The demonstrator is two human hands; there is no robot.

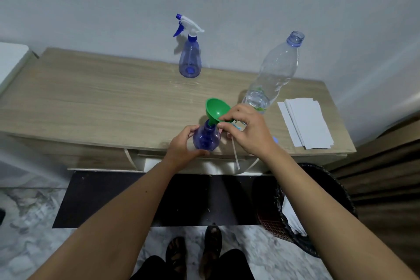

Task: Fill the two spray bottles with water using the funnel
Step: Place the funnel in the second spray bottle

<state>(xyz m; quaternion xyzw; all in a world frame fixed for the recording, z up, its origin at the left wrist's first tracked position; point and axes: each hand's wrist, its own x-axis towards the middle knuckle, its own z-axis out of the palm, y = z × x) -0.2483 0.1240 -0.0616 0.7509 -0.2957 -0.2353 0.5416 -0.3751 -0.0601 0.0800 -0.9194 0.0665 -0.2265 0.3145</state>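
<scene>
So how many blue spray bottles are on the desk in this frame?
2. One blue spray bottle stands at the back near the wall, trigger head on. The other is at the front edge, held by the left hand, with the green funnel in its neck. None appear hidden.

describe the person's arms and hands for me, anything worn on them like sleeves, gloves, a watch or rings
Both forearms are bare as far as the picture shows, with no sleeves in view. The left hand and the right hand wear no gloves. No watch, bracelet or ring shows on either wrist or on the visible fingers.
</scene>
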